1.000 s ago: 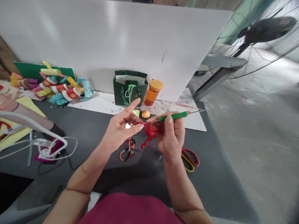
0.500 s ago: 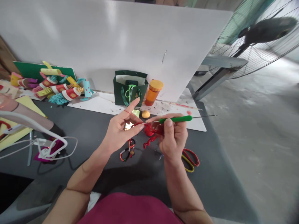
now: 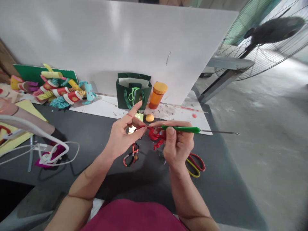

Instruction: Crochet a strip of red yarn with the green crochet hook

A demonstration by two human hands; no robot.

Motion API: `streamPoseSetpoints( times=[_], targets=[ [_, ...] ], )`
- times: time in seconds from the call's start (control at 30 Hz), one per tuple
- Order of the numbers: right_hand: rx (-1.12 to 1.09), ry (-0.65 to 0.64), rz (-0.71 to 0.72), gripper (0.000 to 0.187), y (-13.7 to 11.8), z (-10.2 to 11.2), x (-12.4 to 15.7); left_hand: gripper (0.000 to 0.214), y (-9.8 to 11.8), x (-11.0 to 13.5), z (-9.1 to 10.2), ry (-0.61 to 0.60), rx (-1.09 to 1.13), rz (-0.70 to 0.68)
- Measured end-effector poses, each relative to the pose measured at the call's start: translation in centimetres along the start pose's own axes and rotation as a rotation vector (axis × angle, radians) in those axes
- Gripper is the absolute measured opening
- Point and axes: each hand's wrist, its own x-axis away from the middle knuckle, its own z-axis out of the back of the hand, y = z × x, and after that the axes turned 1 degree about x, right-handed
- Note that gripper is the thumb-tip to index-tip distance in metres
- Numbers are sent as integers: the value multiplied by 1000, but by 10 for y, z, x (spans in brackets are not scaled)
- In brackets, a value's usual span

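My right hand grips a double-ended crochet hook by its green handle, with the thumb along the handle's underside. One metal end of the hook sticks out to the right, and the other runs left to the fingertips of my left hand. My left thumb and a finger pinch red yarn there, index finger raised with a strand across it. Red crochet work sits between the hands, partly hidden by the right fingers. From it hangs a curly red end.
Beaded bracelets lie below the hands, and red and yellow loops to the right. Behind stand a green paper bag and an orange jar. A lit phone screen and white cables are on the grey table.
The hook has shifted to the right, and its free right end has dropped. The curly red end has swung slightly up and to the right. My left hand has barely moved.
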Motion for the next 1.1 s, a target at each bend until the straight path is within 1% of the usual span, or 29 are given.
streamPoseSetpoints(
  times=[0.23,0.33,0.43,0.57,0.63,0.7,0.8,0.9,1.1],
  targets=[
    [31,-2,41,8,-1,1,0,69,-1,0,-2,21,-13,-16],
    [39,-38,64,11,-2,3,0,69,-1,1,-2,33,-34,-19],
    [50,-100,112,15,-1,3,-1,68,-1,2,-3,38,-76,-28],
    [45,-148,215,20,1,1,-2,61,-2,3,-7,103,-210,-130],
    [59,-138,255,22,2,-1,-2,58,-3,4,-10,141,-279,-191],
    [89,-97,298,22,4,-3,-2,55,-4,5,-11,172,-311,-216],
    [138,-33,409,21,6,-6,-2,50,-3,6,-12,200,-249,-188],
    [152,-48,495,22,6,-8,-3,52,-3,7,-12,203,-156,-153],
    [60,-20,469,28,8,-8,-1,62,-1,6,-11,174,-89,-132]
  ],
)
